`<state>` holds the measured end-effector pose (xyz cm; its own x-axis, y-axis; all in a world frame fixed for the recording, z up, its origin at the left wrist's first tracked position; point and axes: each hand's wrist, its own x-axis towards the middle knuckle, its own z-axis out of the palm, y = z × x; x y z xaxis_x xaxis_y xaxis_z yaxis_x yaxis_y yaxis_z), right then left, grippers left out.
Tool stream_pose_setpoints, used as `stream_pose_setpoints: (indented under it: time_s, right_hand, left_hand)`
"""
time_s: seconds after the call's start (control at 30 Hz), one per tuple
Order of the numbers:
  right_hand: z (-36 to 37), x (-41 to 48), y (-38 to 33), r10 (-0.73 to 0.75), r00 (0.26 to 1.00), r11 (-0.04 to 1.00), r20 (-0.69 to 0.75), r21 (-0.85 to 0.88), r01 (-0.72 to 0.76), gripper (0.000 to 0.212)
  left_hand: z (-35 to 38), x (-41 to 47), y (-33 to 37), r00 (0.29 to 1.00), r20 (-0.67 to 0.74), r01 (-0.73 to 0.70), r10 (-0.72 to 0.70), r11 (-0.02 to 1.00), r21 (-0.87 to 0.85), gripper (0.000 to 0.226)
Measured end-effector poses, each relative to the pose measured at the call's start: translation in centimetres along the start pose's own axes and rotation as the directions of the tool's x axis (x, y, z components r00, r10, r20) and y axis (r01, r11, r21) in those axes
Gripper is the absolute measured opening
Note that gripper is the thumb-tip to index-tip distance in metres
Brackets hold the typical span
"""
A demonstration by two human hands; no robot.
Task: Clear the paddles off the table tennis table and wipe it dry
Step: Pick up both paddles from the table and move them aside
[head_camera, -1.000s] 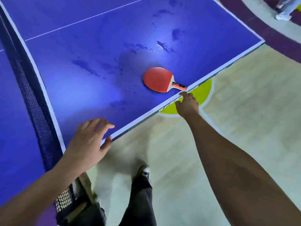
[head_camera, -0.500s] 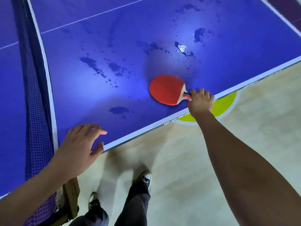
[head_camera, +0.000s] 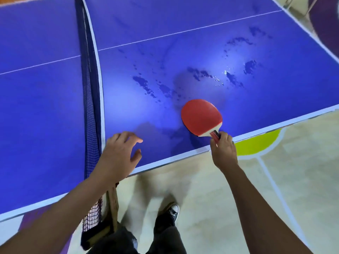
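A red paddle [head_camera: 200, 117] lies near the table's near edge, its handle pointing toward me. My right hand [head_camera: 224, 151] grips that handle at the white border line. The blue table tennis table [head_camera: 146, 33] carries dark water patches [head_camera: 201, 74] across its right half, behind the paddle. My left hand [head_camera: 119, 154] hovers with fingers spread over the near edge, just right of the net, holding nothing.
The dark net [head_camera: 89, 99] crosses the table left of my left hand, and its wooden clamp post [head_camera: 112, 204] hangs below the edge. My dark trousers and a black sneaker [head_camera: 170, 213] stand on pale flooring with a yellow-green floor marking [head_camera: 256, 143].
My right hand went from the table edge onto the paddle handle and gripped it. The view shifted so that the net and the table's other half now show; my left hand stays by the edge.
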<state>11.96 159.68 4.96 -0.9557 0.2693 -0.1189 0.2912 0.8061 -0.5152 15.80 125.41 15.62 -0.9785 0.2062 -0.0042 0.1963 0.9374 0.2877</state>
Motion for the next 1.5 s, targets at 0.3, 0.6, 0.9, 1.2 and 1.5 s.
stream_pose_setpoints:
  time_s: [0.3, 0.6, 0.9, 1.2, 1.5]
  right_hand:
    - [2.2, -7.3, -15.8, -0.167, 0.985, 0.963, 0.035, 0.218, 0.156, 0.034]
    - [10.4, -15.9, -31.9, -0.238, 0.960, 0.942, 0.144, 0.277, 0.192, 0.031]
    - [23.4, -26.6, -43.5, -0.222, 0.933, 0.953, 0.282, 0.265, 0.147, 0.040]
    - [27.4, -31.9, -47.7, -0.251, 0.869, 0.968, 0.427, 0.126, 0.217, 0.035]
    - [28.4, -33.5, -49.7, -0.305, 0.819, 0.948, 0.487, 0.072, 0.311, 0.037]
  left_hand:
    - [-4.6, -6.2, -8.7, 0.972, -0.118, 0.196, -0.205, 0.977, -0.086, 0.045]
    - [-7.5, -16.1, -25.2, 0.926, -0.154, 0.341, -0.344, 0.939, -0.046, 0.048]
    - [-5.9, -27.5, -41.5, 0.843, -0.182, 0.508, -0.506, 0.861, -0.041, 0.039]
    - [-1.9, -34.8, -50.0, 0.484, 0.072, 0.875, -0.872, 0.484, -0.011, 0.070]
    - [-0.9, -35.9, -53.2, 0.420, 0.115, 0.907, -0.900, 0.420, -0.020, 0.032]
